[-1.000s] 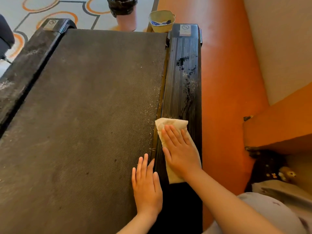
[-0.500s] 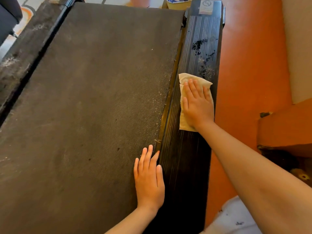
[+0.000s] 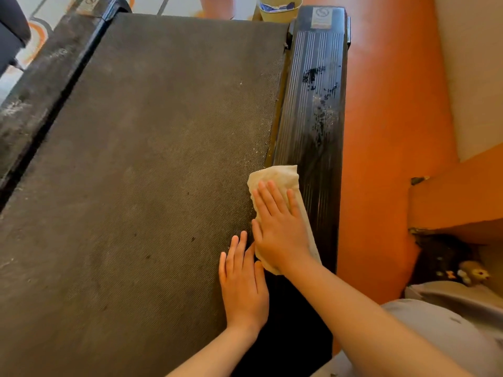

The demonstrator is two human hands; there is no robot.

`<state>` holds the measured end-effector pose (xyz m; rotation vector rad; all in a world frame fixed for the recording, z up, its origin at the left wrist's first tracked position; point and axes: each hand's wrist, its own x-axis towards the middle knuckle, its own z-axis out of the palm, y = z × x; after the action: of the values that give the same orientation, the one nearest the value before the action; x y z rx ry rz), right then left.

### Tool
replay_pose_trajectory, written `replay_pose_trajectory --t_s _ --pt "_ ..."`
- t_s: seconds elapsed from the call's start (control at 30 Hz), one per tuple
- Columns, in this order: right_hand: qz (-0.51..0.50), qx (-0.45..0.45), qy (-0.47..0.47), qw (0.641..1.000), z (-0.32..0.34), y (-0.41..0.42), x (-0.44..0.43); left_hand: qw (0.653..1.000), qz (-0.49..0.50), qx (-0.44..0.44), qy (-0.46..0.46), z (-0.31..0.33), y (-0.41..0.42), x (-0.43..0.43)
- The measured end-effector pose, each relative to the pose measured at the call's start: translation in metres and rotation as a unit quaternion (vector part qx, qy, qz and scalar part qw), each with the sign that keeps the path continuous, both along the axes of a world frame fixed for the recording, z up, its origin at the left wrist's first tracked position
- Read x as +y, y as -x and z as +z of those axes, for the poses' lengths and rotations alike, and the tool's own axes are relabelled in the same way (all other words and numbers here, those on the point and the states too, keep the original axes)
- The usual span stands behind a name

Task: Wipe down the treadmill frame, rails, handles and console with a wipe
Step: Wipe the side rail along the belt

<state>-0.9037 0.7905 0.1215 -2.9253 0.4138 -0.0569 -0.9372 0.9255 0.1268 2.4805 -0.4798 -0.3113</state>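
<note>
A treadmill fills the view, with its dark grey belt (image 3: 141, 172) in the middle. The ribbed black right side rail (image 3: 313, 104) runs beside the belt and carries wet dark streaks near its far end. A folded pale yellow wipe (image 3: 277, 176) lies on the rail's inner edge. My right hand (image 3: 280, 227) presses flat on the wipe with straight fingers. My left hand (image 3: 242, 287) rests flat on the belt edge, just left of the rail, touching the right hand's thumb side. The dusty left side rail (image 3: 40, 83) runs along the far left.
An orange floor (image 3: 386, 118) lies right of the treadmill, against a beige wall (image 3: 471, 63). A yellowish container (image 3: 277, 9) stands beyond the rail's far end. An orange ledge (image 3: 457, 197) with small clutter below sits at the right.
My right hand has pulled the wipe back along the rail toward me, from near the wet streaks to beside my left hand. The left hand stays flat on the belt edge.
</note>
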Motion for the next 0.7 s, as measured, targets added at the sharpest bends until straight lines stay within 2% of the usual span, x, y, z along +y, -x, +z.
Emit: replay_pose_trajectory --t_s 0.4,0.57,0.7 --pt "-0.003 -0.001 -0.015 1.000 0.005 -0.081 -0.089 1.000 0.001 0.026 0.004 0.007 -0.003 0.000" --pt "-0.056 -0.010 -0.006 0.998 0.000 -0.064 -0.076 1.000 0.000 0.021 0.000 0.006 -0.003 0.000" --pt "-0.047 -0.013 0.009 0.999 0.000 -0.025 -0.052 1.000 -0.003 0.014 -0.003 0.005 -0.003 0.001"
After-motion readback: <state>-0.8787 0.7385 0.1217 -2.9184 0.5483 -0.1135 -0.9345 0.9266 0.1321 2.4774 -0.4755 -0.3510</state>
